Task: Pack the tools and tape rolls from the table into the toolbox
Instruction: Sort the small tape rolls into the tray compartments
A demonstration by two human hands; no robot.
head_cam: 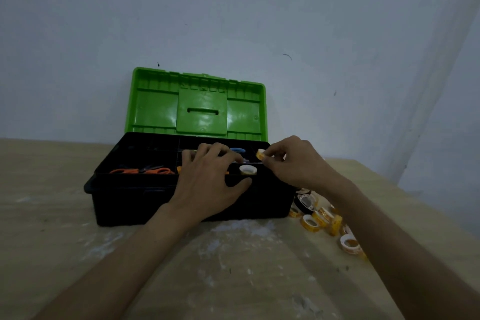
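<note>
Head view: right hand (pixel 293 163) pinches a small yellow tape roll (pixel 260 154) between thumb and fingertips over the right rear compartment of the open toolbox (pixel 130 202); left hand (pixel 207 182) rests across its front rim, fingers spread wide. More tape rolls (pixel 320 217) lie on the table (pixel 78 254) just right of it

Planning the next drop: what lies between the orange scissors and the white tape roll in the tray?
The left hand, fingers spread, covers that stretch; the head view shows it.

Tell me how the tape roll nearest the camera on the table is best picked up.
Come from above and pinch the tape roll by its wall, one fingertip in the core, thumb outside: it lies nearly flat, hole facing up.
</note>
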